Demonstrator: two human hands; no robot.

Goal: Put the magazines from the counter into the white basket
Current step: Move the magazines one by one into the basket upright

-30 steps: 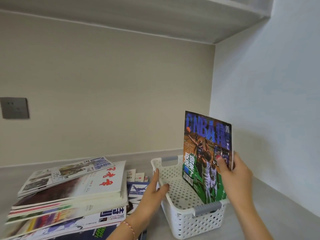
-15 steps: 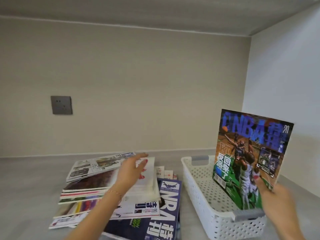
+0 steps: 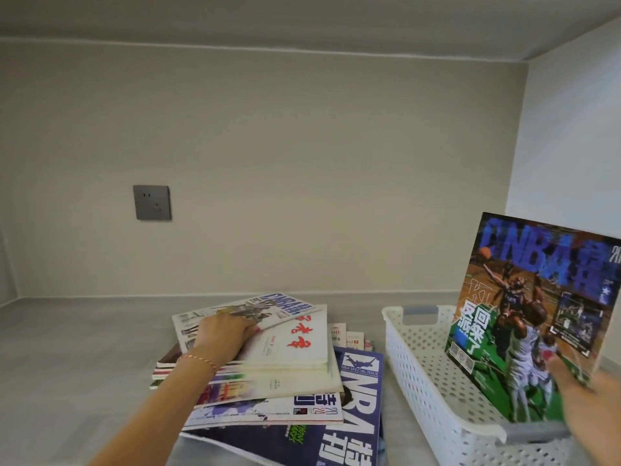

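Note:
A green and blue NBA magazine (image 3: 534,317) stands upright inside the white perforated basket (image 3: 416,361) at the right, leaning against its right side. My right hand (image 3: 584,395) grips its lower right edge, thumb on the cover. A pile of several magazines (image 3: 285,368) lies on the grey counter left of the basket. My left hand (image 3: 221,332) rests on the top magazine (image 3: 268,307) of the pile, fingers curling over its near edge. A dark blue NBA magazine (image 3: 359,398) lies at the pile's bottom.
The grey counter (image 3: 84,358) runs back to a beige wall with a grey socket (image 3: 152,202). A white side wall (image 3: 571,146) stands close behind the basket on the right. A shelf underside hangs overhead.
My left hand left the basket's rim, moved left to the pile and settled on the top magazine. My right hand kept the NBA magazine upright in the basket. The view turned left.

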